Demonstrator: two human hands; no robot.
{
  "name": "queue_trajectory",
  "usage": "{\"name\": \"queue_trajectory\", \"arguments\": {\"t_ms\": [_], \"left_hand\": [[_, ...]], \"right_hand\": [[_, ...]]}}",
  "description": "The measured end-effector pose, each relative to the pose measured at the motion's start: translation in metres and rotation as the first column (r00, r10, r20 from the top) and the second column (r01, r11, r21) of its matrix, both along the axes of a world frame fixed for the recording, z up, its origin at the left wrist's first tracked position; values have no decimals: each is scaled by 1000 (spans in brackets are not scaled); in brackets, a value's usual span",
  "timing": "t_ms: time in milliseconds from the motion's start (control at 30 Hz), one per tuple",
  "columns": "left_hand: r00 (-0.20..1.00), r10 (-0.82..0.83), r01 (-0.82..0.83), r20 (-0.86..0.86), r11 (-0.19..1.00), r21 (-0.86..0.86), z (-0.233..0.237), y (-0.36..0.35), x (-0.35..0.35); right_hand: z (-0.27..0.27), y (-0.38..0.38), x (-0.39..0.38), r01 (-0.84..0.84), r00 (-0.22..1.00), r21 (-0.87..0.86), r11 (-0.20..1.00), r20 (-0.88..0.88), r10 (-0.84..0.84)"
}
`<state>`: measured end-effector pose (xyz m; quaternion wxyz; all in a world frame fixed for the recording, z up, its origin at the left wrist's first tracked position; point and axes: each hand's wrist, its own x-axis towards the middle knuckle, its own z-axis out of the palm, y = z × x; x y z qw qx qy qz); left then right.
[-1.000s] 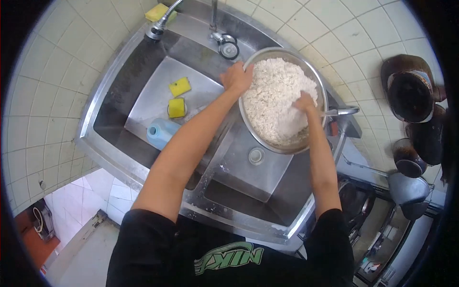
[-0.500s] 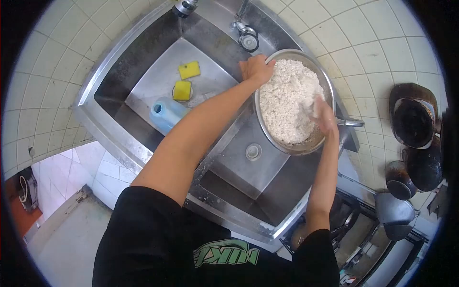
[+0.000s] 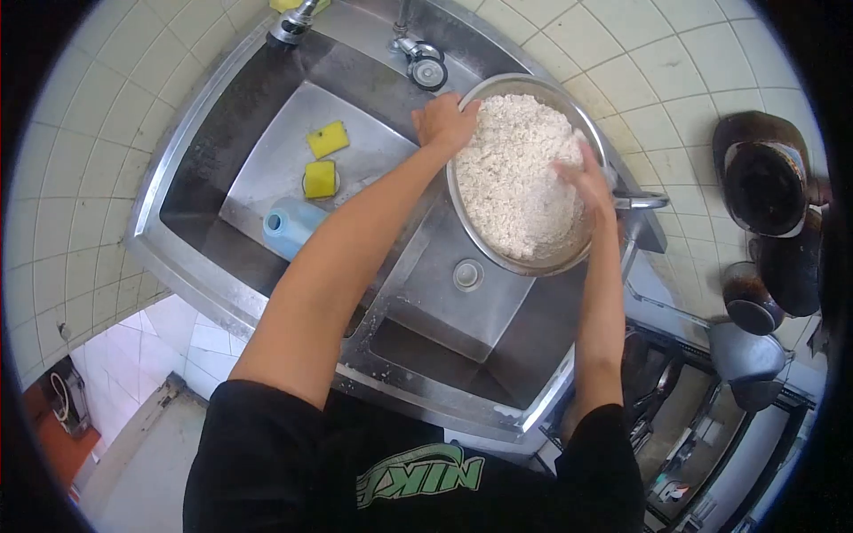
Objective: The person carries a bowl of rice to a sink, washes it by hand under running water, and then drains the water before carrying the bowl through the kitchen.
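A large metal bowl (image 3: 455, 191) stands at the far right of the sink, over the edge of the right basin. Inside it is a heap of pale, crumbly flour mixture (image 3: 515, 169). My left hand (image 3: 444, 122) grips the bowl's left rim, its fingers closed on the edge. Over the right side of the mixture is my right hand (image 3: 588, 180), its thumb and fingers apart and slightly blurred, with pale powder on the fingertips.
Two yellow sponges (image 3: 328, 139) and a light blue plastic bottle (image 3: 293, 226) lie in the left basin (image 3: 267, 169). Faucets (image 3: 426, 69) rise behind the sink. Dark pans (image 3: 764, 178) hang on the tiled wall at right, above a stove (image 3: 684, 426).
My right hand has shifted slightly up over the mixture, its fingers turning more to the left. The whole view has moved a little; my left hand keeps its hold on the rim.
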<state>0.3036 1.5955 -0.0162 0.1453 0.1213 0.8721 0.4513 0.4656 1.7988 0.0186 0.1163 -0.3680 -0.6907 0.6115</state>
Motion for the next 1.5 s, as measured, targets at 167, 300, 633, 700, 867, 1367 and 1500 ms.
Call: {"name": "queue_trajectory", "arguments": {"t_ms": [167,300,633,700,867,1367,1500], "left_hand": [[999,44,-42,-16,994,105,-9,4,2],[999,-29,27,21,997,75,-8,7,-7],[986,-143,132,86,983,124,1,16,-39],[1000,4,-1,-9,961,276,-8,-8,-10],[945,326,-308,30,853,421,-56,-27,127],[968,247,-221,-44,922,319,-18,-18,65],[982,184,-161,-41,932,325,-13,-17,62]], "right_hand": [[-40,14,-4,-743,479,359,565,875,73],[-92,18,26,-191,817,107,976,568,97],[-24,5,36,-256,933,57,965,274,232],[-23,-33,46,-244,843,115,963,516,152],[-85,-47,51,-1,946,-158,987,321,52],[-97,30,34,-741,495,346,575,861,120],[-80,-6,45,-256,829,-5,967,513,222]]}}
